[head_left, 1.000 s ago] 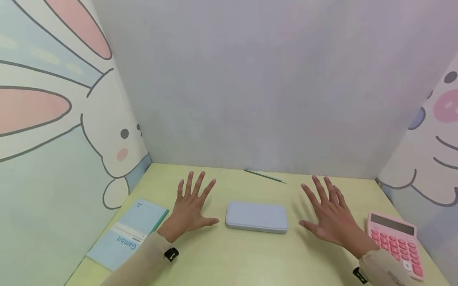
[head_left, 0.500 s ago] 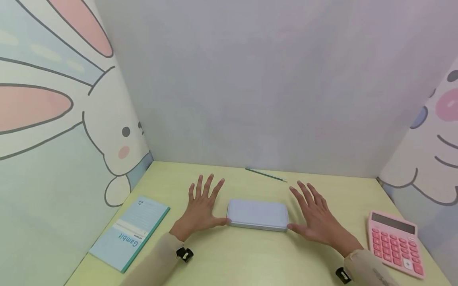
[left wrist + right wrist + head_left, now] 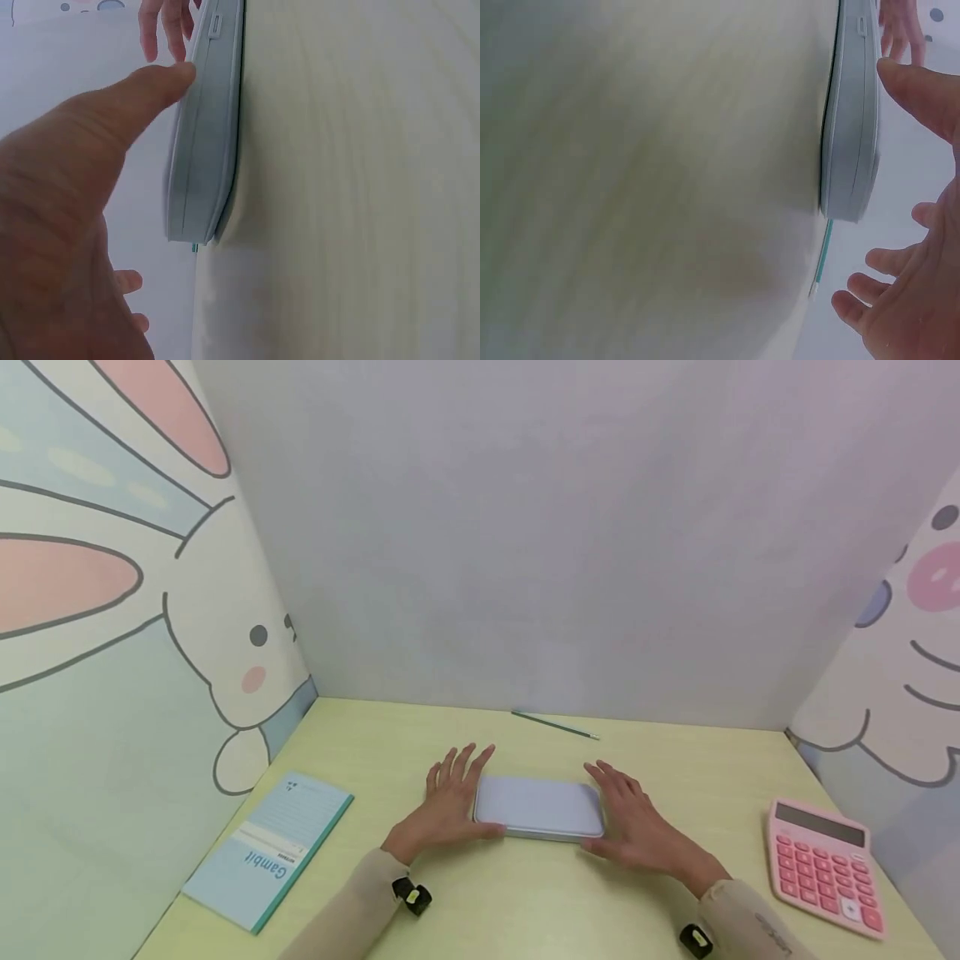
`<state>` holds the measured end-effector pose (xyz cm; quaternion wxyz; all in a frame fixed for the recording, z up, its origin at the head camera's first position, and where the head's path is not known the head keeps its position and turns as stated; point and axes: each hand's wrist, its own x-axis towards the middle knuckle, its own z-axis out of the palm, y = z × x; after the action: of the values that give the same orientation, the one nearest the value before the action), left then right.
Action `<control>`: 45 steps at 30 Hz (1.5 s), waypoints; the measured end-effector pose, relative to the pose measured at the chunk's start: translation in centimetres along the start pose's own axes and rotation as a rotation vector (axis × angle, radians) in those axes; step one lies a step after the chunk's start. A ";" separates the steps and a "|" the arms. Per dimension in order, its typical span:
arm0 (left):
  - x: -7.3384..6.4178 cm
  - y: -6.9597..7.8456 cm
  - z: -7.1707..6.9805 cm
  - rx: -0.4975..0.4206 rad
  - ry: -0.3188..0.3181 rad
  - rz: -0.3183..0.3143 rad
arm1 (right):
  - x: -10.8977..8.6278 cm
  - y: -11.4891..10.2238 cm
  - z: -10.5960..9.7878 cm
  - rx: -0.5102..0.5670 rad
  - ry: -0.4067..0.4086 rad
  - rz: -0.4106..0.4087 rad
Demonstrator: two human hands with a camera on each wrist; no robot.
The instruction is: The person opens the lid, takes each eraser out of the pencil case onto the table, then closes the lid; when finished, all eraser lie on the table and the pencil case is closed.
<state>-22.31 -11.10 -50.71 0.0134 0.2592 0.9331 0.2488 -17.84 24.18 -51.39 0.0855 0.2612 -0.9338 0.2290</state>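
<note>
A flat, pale lavender pencil case (image 3: 538, 804) lies on the table in the head view, between my two hands. My left hand (image 3: 447, 810) is at its left end, fingers extended and spread, thumb by the front edge. At the right end stands my right hand (image 3: 637, 828), its fingers extended along that side and its thumb near the front corner. Both wrist views show the grey side of the case, with a seam and a small catch (image 3: 215, 25). Whether the fingers press on the case I cannot tell.
Behind the case, near the back wall, lies a dark green pencil (image 3: 555, 724). A light blue notebook (image 3: 270, 852) is at the left, and a pink calculator (image 3: 825, 868) at the right. Walls with cartoon animals (image 3: 232, 635) rise on both sides.
Both hands have moved inward from either side, up to the ends of the pencil case. The case, notebook, pencil and calculator have stayed in place.
</note>
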 end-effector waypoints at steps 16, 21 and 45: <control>0.2 -0.5 1.9 -0.295 -0.057 0.038 | 0.2 -0.7 1.9 0.105 0.016 0.025; 0.2 -0.9 2.6 -0.297 -0.014 0.047 | 0.1 -0.8 2.7 0.090 0.085 -0.001; 0.2 1.5 5.1 -0.210 0.221 -0.056 | 0.7 -3.1 6.3 0.137 0.277 0.144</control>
<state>-20.97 -7.60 -54.46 -0.0554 0.2012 0.9046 0.3717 -17.07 18.56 -55.57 0.1786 0.1649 -0.9117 0.3313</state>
